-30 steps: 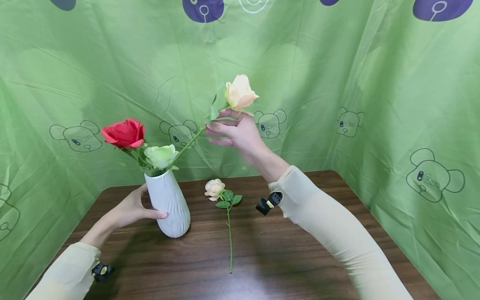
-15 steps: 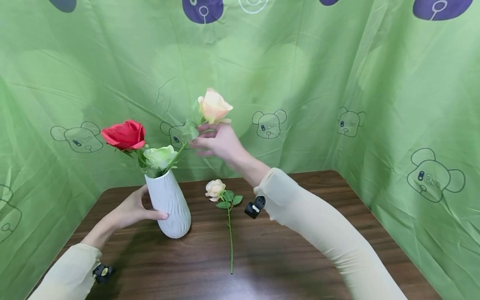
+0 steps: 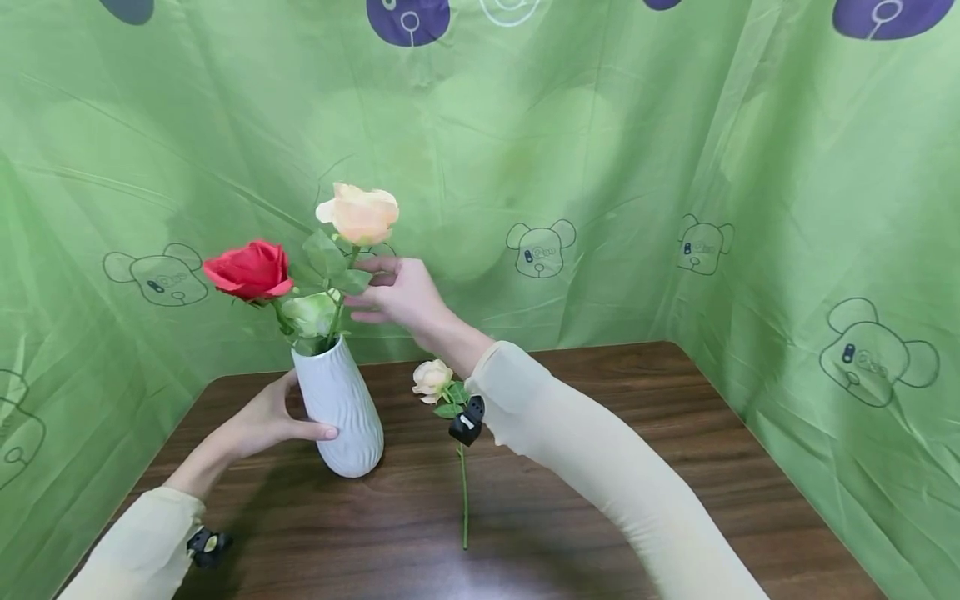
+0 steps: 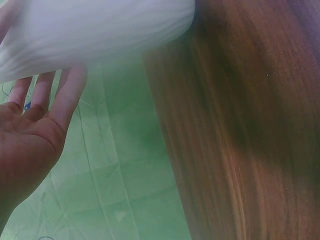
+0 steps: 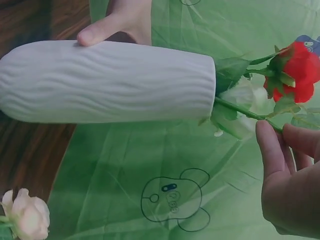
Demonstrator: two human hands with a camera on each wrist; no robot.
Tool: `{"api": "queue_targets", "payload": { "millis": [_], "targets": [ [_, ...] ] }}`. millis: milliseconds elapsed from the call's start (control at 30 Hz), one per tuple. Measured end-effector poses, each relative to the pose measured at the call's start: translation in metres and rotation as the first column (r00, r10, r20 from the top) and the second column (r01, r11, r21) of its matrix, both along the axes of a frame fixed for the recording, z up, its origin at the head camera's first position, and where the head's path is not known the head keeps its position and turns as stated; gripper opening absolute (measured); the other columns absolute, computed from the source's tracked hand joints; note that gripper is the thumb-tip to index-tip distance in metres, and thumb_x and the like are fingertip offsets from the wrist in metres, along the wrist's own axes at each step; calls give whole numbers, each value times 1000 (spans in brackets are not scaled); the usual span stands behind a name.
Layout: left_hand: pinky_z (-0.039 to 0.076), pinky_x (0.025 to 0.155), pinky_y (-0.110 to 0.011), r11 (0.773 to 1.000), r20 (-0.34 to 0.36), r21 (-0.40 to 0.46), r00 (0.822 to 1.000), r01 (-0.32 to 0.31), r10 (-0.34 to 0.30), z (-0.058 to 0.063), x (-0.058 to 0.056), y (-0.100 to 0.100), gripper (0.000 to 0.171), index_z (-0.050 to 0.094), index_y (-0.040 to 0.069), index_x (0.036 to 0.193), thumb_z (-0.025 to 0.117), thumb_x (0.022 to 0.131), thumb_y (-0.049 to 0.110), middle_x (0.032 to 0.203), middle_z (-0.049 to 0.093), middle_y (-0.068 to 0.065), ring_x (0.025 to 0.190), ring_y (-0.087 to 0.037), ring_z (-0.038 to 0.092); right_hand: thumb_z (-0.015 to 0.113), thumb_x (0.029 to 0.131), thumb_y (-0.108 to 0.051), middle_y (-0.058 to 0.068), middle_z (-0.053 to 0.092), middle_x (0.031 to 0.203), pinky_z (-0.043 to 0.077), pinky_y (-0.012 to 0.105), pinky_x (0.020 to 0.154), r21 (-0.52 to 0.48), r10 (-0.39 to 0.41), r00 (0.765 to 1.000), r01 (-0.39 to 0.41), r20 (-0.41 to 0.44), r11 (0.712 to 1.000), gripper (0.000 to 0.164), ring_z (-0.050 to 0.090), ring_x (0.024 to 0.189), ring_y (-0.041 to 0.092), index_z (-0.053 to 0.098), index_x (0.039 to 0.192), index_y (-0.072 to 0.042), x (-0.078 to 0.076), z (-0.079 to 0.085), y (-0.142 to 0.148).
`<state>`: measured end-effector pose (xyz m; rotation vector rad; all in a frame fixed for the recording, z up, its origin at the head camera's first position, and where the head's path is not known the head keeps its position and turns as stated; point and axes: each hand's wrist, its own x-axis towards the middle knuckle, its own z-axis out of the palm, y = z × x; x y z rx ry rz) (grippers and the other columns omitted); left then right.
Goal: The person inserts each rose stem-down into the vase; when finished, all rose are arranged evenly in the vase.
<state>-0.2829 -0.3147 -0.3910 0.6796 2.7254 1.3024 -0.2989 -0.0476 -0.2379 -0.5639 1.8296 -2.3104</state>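
My left hand [image 3: 262, 421] grips the ribbed white vase [image 3: 347, 417] from the left, thumb across its front; fingers wrap behind it in the left wrist view. A red rose [image 3: 249, 271] and a pale green rose [image 3: 309, 313] stand in the vase. My right hand [image 3: 405, 296] pinches the stem [image 5: 245, 110] of a peach rose [image 3: 360, 215] between thumb and fingers, just above the vase mouth. In the right wrist view that stem runs into the mouth. The peach bloom rises above the other two, its leaves overlapping the green rose.
A second cream-peach rose [image 3: 432, 379] lies on the dark wooden table [image 3: 600, 467], partly covered by the camera on my right wrist. Green cloth curtains [image 3: 600, 167] with bear drawings hang around the table's back and sides.
My right hand has moved left and slightly down, swinging the peach rose from a strong rightward slant to nearly upright over the vase. The left hand and vase have stayed put.
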Motion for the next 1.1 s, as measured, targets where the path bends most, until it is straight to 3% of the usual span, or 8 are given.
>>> {"api": "queue_targets", "payload": {
  "millis": [133,300,533,800,933,1100],
  "targets": [
    [56,78,-32,1000,2,2,1000,-3,3,0,0,0,82,44,1,138,92,76,24,116,65,-12,104,-26,63,63,89,17,13,72,96,61,37,75,9,9,1000,-9,28,1000,47,72,96,37,61,134,4,-3,-5,-7],
    [56,78,-33,999,2,32,1000,7,-7,0,1,2,83,44,0,139,93,75,22,116,66,-13,103,-24,64,67,88,14,8,72,94,60,40,76,22,5,998,-6,64,1000,40,73,88,30,67,126,1,-6,-20,-15],
    [57,79,-33,998,-14,61,999,31,-31,0,2,4,86,43,0,140,94,74,20,118,65,-14,103,-20,65,69,86,14,5,72,89,61,39,74,25,-37,990,34,133,999,40,69,77,19,71,123,-1,-9,-37,-26],
    [57,80,-33,999,-13,36,1000,5,-4,-2,2,4,88,42,-1,139,94,73,23,119,65,-14,105,-24,64,73,85,9,1,71,83,59,37,78,99,-73,979,55,190,994,25,63,72,13,76,107,-2,-10,-53,-33],
    [56,82,-35,1000,-10,5,1000,-15,15,-2,2,4,89,42,1,140,95,72,27,120,64,-13,106,-26,63,75,88,1,2,71,88,59,36,78,84,-67,963,47,262,995,25,65,77,16,76,112,-6,-10,-61,-31],
    [57,82,-38,1000,-5,-1,1000,-21,21,-1,1,3,90,42,1,140,95,72,28,120,64,-13,107,-26,64,73,90,1,4,72,92,59,38,82,66,-63,959,46,277,997,36,66,81,21,69,125,-6,-13,-67,-20]
  ]
}}
